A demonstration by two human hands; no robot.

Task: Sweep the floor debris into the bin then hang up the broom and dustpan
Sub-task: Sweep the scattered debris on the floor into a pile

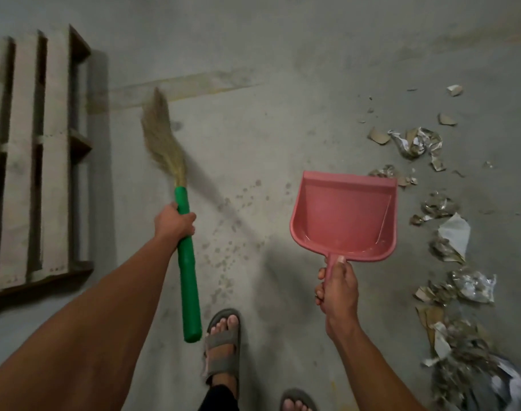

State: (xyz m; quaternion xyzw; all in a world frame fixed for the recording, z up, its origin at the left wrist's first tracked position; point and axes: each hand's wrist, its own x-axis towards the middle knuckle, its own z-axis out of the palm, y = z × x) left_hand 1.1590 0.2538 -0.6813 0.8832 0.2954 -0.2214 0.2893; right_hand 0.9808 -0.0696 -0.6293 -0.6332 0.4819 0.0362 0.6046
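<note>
Debris (443, 232) trails off right, cut off; broom (176, 185) bristles blurred.

You have bare grey concrete floor (253, 137) ahead; a weathered wooden pallet (37, 161) blocks your left, torn paper scraps (440, 221) line your right.

Bare forearms; grey strap sandals (222, 348); dark trousers (219, 400).

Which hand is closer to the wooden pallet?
Left. The left hand grips the green broom just right of the wooden pallet. The right hand holds the pink dustpan farther right, beside the paper scraps.
</note>
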